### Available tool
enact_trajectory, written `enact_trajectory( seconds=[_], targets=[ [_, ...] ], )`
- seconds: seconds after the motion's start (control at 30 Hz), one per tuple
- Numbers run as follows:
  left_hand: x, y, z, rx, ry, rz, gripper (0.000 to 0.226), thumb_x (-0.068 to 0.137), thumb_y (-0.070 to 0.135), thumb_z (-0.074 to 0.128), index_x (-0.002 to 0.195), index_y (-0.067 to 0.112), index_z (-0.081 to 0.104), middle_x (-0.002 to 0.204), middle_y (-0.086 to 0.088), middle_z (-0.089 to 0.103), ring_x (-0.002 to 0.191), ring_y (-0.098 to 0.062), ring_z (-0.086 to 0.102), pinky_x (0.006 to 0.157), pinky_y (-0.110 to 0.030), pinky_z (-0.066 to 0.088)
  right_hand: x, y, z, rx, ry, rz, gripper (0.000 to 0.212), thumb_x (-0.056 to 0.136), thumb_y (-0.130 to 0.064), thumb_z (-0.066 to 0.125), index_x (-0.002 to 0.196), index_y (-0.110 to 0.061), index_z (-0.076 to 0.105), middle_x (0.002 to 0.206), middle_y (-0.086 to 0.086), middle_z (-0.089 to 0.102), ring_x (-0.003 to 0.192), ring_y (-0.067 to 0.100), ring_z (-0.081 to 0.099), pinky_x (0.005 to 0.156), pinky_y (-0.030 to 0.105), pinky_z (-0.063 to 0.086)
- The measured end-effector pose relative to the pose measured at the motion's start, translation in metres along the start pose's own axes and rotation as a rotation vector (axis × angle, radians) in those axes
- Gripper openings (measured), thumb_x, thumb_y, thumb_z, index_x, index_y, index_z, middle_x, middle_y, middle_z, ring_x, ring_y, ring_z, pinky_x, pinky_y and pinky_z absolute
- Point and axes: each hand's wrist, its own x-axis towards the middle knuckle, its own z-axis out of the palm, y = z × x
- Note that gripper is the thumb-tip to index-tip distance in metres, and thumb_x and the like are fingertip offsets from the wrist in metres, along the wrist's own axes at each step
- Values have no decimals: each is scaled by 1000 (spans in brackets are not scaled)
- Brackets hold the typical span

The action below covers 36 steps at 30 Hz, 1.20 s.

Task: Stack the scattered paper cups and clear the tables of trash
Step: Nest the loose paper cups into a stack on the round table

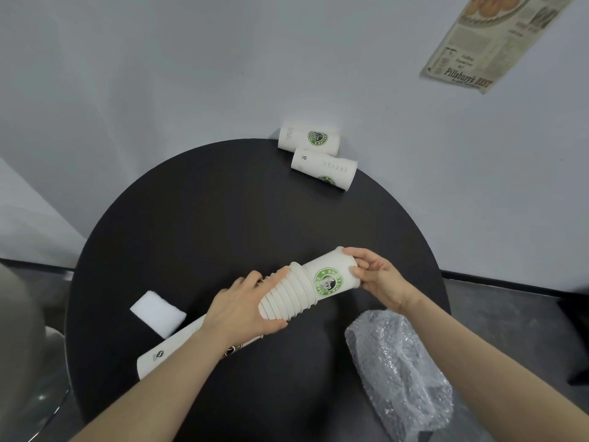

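Paper cups nesting over the black table (pixel 223 202)
Left hand (pixel 242 309) grips the stack (pixel 287 298) steady; right hand (pixel 379 277) pinches the end cup (pixel 331 275), seating it.

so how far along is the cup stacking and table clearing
Mostly stacked: a long nested cup stack is held in the left hand, while the right hand pushes on its end cup. Left: two loose cups lying near the wall, the bubble wrap and the white foam piece.
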Motion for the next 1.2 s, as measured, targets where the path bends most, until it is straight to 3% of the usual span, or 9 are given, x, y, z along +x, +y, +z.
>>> enact_trajectory(
  seconds=[0.2,0.43,0.5,0.63,0.8,0.9,1.07,1.2],
  targets=[
    [2,-1,2,32,15,38,96,67,75,46,140,55,-14,124,14,37,103,-12,46,77,-28,45,7,13,39,31,-76,59,36,80,-9,64,114,-19,65,102,-2,71,94,13,64,78,28,53],
    [17,13,2,130,37,-25,111,62,83,47,142,47,-20,135,6,30,114,-17,43,81,-37,45,19,14,46,-15,-159,63,43,86,-13,63,129,-17,58,117,8,67,107,22,64,86,33,53],
    [23,20,4,114,20,-39,110,65,79,51,142,48,-20,128,5,36,108,-18,47,78,-36,45,25,6,35,-21,-81,43,46,83,-14,64,128,-19,58,123,8,65,113,24,62,91,38,52],
    [33,22,5,52,43,-53,100,69,70,53,139,53,-17,117,6,41,102,-17,48,77,-35,47,47,-20,9,-18,152,-26,42,79,-13,66,118,-27,63,126,8,62,113,20,59,88,33,51],
    [53,15,0,25,70,-74,97,70,71,52,139,54,-16,121,9,40,105,-16,47,80,-34,46,81,-48,-15,-104,372,-93,42,88,-9,64,122,-34,60,135,4,52,117,13,53,95,33,46],
    [58,9,1,5,80,-66,96,71,72,49,140,54,-15,125,10,39,104,-15,47,78,-33,45,105,-63,-19,-145,481,-133,50,88,-8,64,131,-33,55,140,2,44,130,15,42,100,33,41],
    [59,4,4,-4,83,-31,94,68,77,43,136,57,-19,121,14,38,97,-12,46,73,-29,43,147,-84,-17,-181,518,-168,52,88,-2,60,134,-26,54,144,-3,44,138,14,32,113,39,32],
    [60,1,4,-13,80,-22,93,67,78,41,136,58,-19,120,16,37,96,-10,45,73,-27,42,177,-90,-14,-218,514,-152,50,89,2,56,132,-23,56,140,-4,47,127,9,39,102,24,33]
  ],
)
